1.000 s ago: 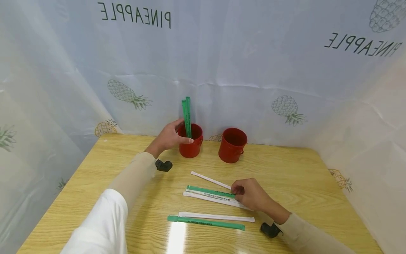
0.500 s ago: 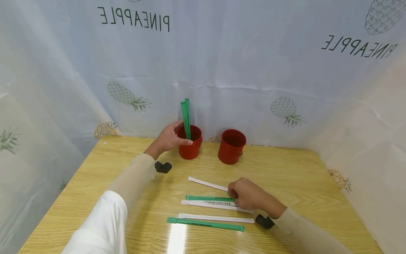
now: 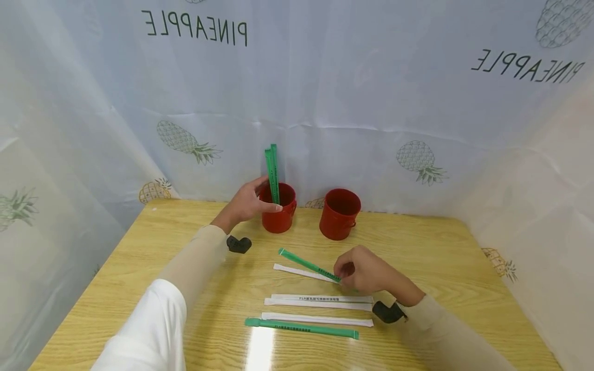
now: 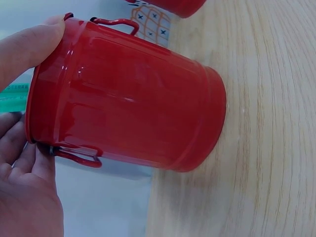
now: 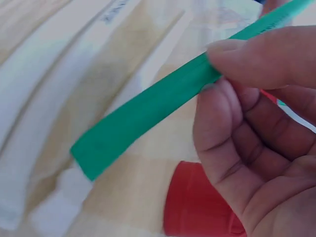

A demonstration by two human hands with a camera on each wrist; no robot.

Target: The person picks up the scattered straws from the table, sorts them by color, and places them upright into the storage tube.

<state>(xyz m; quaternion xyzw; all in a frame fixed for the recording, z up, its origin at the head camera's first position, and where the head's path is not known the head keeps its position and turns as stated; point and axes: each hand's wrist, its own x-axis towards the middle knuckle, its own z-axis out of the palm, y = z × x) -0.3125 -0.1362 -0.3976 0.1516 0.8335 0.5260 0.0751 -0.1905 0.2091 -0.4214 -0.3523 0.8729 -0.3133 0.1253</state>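
Note:
My left hand (image 3: 248, 203) grips the rim of the left red bucket (image 4: 133, 94), thumb on the near side and fingers behind. Two green paper-wrapped straws (image 3: 273, 172) stand upright in that bucket, leaning on its rim. Between thumb and forefinger my right hand (image 3: 364, 270) pinches another green wrapped straw (image 5: 148, 113), held aslant over the table. Beneath it lies a white wrapped straw (image 3: 301, 272), partly covered by the green one and the hand. The right red bucket (image 3: 341, 214) stands beside the first, apart from both hands.
In front lie several white wrapped straws (image 3: 317, 318) and one green wrapped straw (image 3: 301, 327) on the wooden table (image 3: 408, 242). A white pineapple-print curtain (image 3: 301, 93) hangs behind the buckets and at both sides. A black wrist camera (image 3: 389, 312) sits by the right wrist.
My right hand has picked up the green straw from the middle row and raised it, uncovering the white straws there. The left hand keeps its hold on the bucket.

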